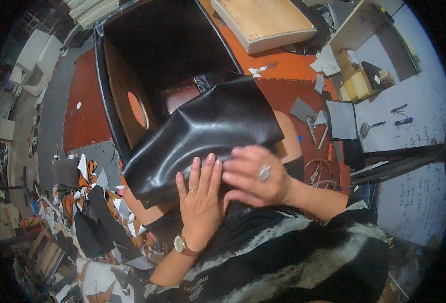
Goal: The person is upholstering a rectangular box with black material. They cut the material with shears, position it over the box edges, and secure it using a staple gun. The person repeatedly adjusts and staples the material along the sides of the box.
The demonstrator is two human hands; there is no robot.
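A piece of shiny black leather-like sheet [207, 121] drapes over the near side of a black-covered box frame [112, 106], and its near edge comes down to my lap. My left hand [200, 207] lies flat on that near edge with its fingers stretched out. It wears a ring, and a watch is on the wrist. Close beside it, to the right, my right hand [261, 174] bends over the same edge. Its fingers are smeared by motion, and whether they pinch the sheet cannot be seen. A small pale patch shows on the back of that hand.
Behind the frame stands a padded board [266, 22] on an orange surface. Offcuts and scissors [311, 129] lie to the right, near a white worktop [410, 126] with small tools. Scraps [101, 212] heap at the left.
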